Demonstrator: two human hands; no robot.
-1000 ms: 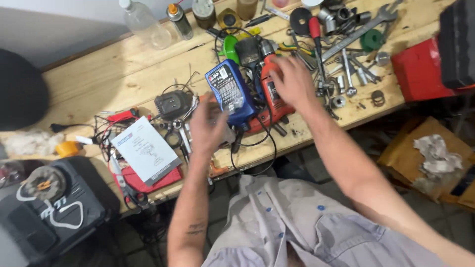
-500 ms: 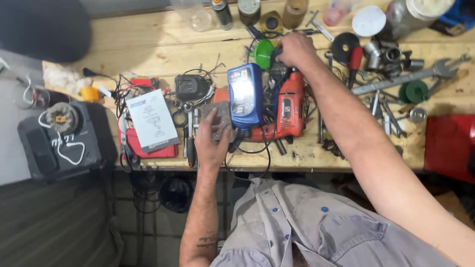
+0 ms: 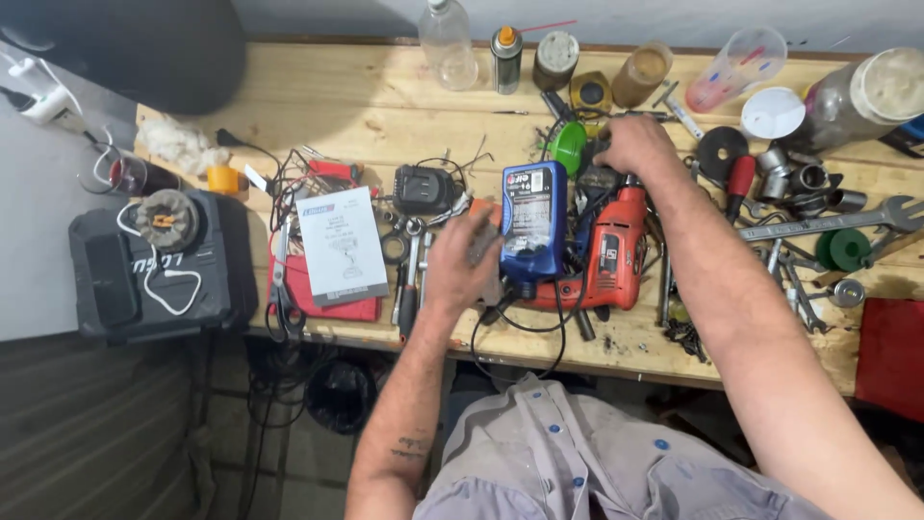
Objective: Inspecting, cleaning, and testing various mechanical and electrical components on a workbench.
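Note:
A blue oil bottle (image 3: 532,220) lies on the wooden workbench (image 3: 366,106), partly over a red power drill (image 3: 616,252). My left hand (image 3: 462,265) rests just left of the bottle, fingers curled over a small part beside it; what it grips is hidden. My right hand (image 3: 635,146) reaches past the bottle to dark parts next to a green funnel (image 3: 569,146), fingers closed on something I cannot make out. A black cable (image 3: 520,337) loops off the bench's front edge below the drill.
A white booklet (image 3: 342,246) on a red case, a black charger (image 3: 423,188) and tangled wires lie left. Wrenches (image 3: 828,223), sockets and a red-handled screwdriver (image 3: 739,183) crowd the right. Bottles, a spray can and jars line the back. A black tool case (image 3: 154,265) stands far left.
The view has shifted, so the bench appears more centred. My right hand stays at the parts behind the drill; my left hand has shifted slightly right, closer to the blue bottle.

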